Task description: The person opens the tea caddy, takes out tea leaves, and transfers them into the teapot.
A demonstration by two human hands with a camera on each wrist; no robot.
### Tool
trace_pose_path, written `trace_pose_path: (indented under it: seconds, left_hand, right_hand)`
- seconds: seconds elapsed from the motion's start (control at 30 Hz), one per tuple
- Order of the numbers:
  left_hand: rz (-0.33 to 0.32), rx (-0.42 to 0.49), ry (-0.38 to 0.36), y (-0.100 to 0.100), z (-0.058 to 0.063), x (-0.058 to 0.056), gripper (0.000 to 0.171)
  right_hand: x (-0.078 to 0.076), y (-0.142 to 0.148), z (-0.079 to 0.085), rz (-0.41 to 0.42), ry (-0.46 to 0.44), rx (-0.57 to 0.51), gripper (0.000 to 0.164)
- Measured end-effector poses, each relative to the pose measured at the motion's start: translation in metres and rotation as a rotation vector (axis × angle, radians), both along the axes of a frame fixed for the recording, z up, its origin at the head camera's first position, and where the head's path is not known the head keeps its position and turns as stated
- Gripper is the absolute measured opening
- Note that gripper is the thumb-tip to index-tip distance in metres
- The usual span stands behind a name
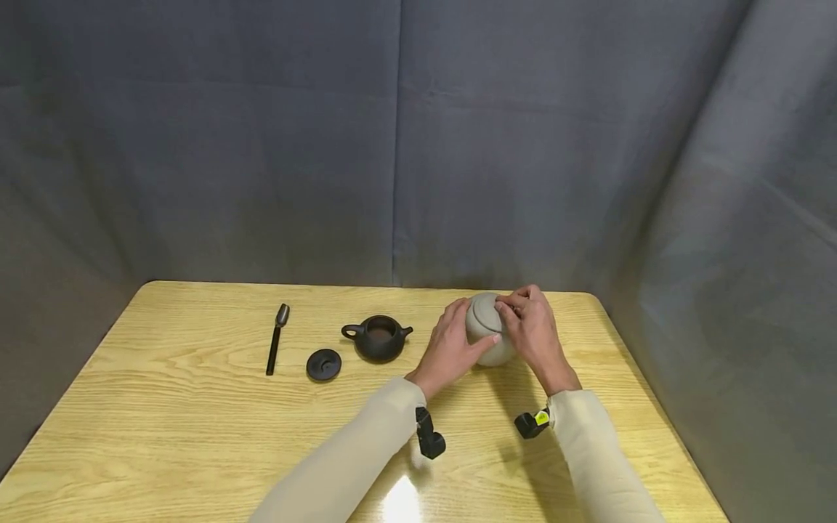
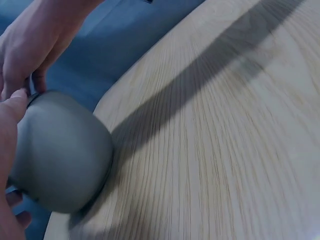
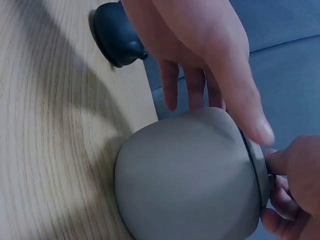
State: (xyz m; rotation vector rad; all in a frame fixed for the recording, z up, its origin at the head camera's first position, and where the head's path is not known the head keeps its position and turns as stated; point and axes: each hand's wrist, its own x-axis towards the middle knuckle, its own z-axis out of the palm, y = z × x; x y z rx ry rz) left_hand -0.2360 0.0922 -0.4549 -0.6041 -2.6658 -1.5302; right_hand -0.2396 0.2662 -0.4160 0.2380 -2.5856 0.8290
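Note:
A grey round jar [image 1: 497, 354] stands near the far right of the table, with its flat lid [image 1: 486, 312] seated on top. My left hand [image 1: 451, 347] grips the jar from the left, its thumb across the near side and the fingers behind. From the right, my right hand [image 1: 532, 327] pinches the lid at its top. The right wrist view shows the fingertips of the right hand [image 3: 295, 192] around a small knob on the lid, and a thin dark seam between lid and jar body [image 3: 185, 175].
Left of the jar, a black teapot [image 1: 386, 354] stands uncovered, its spout towards the jar. Its black lid [image 1: 323, 365] lies on the wooden table [image 1: 196, 436] beside it. Farther left lies a black-handled scoop [image 1: 275, 345]. Grey curtains [image 1: 294, 145] hang behind and at the sides.

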Motion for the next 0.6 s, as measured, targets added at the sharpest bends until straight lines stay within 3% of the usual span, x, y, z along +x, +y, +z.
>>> trace_pose_path:
  seconds: [0.27, 0.47, 0.6]
  left_hand:
    - [0.117, -0.017, 0.017, 0.023, -0.002, -0.002, 0.089]
    - [0.128, 0.001, 0.015, 0.025, -0.005, -0.003, 0.092]
    - [0.128, -0.004, 0.007, 0.024, -0.006, -0.002, 0.093]
  right_hand:
    - [0.002, 0.001, 0.002, -0.012, -0.07, -0.019, 0.026]
    - [0.0, 0.001, 0.012, -0.045, -0.186, -0.063, 0.021]
    - [-0.005, 0.004, 0.023, -0.038, -0.319, -0.099, 0.021]
